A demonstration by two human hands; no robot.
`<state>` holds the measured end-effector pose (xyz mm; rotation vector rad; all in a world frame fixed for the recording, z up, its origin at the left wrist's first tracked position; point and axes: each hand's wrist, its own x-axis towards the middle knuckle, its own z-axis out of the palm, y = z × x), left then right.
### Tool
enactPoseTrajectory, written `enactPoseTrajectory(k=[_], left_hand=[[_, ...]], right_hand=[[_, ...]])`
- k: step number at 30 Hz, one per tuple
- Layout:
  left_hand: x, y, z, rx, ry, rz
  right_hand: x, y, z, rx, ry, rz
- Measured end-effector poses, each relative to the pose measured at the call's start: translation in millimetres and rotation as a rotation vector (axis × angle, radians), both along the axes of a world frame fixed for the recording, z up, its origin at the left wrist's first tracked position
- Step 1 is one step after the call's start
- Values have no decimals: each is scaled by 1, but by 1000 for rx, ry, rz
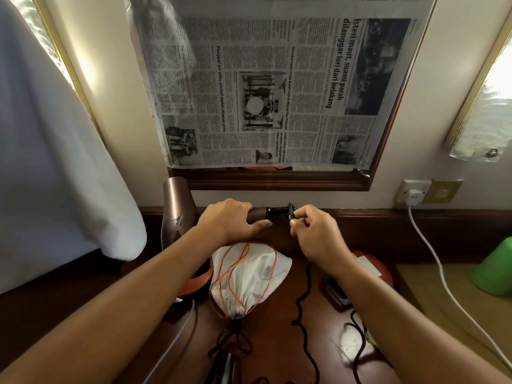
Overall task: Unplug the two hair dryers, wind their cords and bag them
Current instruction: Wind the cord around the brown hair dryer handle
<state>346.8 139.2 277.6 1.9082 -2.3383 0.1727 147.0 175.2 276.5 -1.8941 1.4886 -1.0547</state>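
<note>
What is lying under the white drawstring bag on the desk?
An orange-red object shows from under the left edge of the white drawstring bag, on the dark wooden desk. The bag covers most of it, so I cannot tell what it is.

Cream wall (401, 151) behind a dark wooden desk (277, 314). Above the desk, a wood-framed mirror (277, 184) covered with newspaper (263, 92). At left, a white cloth (55, 162) hanging beside a gold-framed window (69, 65), sunlit. At right, another bright window (487, 92) and a socket (412, 192) with a white plug and cable (443, 278). Below, tan floor (432, 295) and a green bin (498, 270).
</note>
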Motion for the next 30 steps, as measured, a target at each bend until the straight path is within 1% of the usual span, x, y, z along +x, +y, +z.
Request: enactPoseTrajectory(k=[2, 6, 7, 9, 13, 17, 22, 23, 25, 28, 30], left_hand=[[0, 0, -1, -5, 15, 3], [-2, 4, 1, -21, 57, -2], [-2, 6, 1, -22, 68, -4], [-3, 8, 3, -24, 89, -5], [-2, 12, 5, -30, 98, -31], [0, 17, 6, -24, 119, -59], [0, 22, 11, 7, 176, -142], [0, 23, 13, 17, 179, -164], [2, 24, 16, 27, 170, -200], [7, 26, 23, 26, 136, -227], [10, 26, 28, 26, 125, -234]], right_hand=[[5, 5, -7, 85, -194, 13], [8, 16, -12, 352, -709, 98], [7, 18, -15, 411, -793, 126], [6, 21, -21, 497, -864, 189], [3, 22, -31, 586, -865, 250], [-1, 18, -38, 605, -876, 293], [-7, 9, -44, 675, -945, 438], [-9, 6, -43, 685, -913, 447], [-13, 1, -42, 688, -786, 439], [-21, -10, -33, 650, -540, 422], [-25, -17, -22, 607, -340, 391]])
